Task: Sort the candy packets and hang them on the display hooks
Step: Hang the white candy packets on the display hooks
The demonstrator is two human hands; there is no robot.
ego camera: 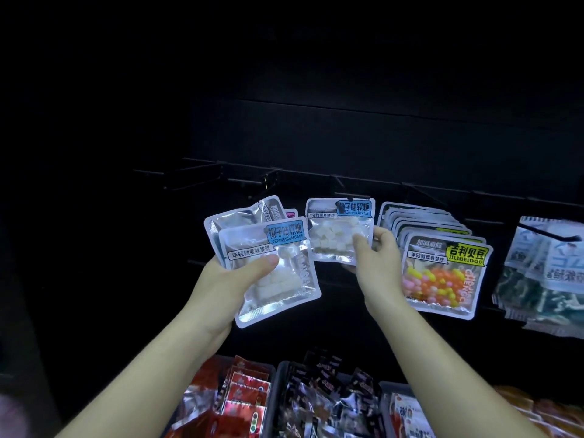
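A dark display panel (pixel 347 137) is fitted with a row of black hooks (pixel 568 238). Jelly-bean packets (pixel 442 273) are hung in a file on one hook, blue-and-green packets (pixel 543 273) on the hook to its right, and a packet of white cubes (pixel 339 232) is seen at the hook to its left. Below, bins (pixel 276 390) of red packets (pixel 246 396) and black packets (pixel 319 399) are set side by side.

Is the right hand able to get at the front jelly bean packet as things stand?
Probably not yet: the right hand pinches a coconut candy packet, though the jelly bean packet hangs unblocked right beside it.
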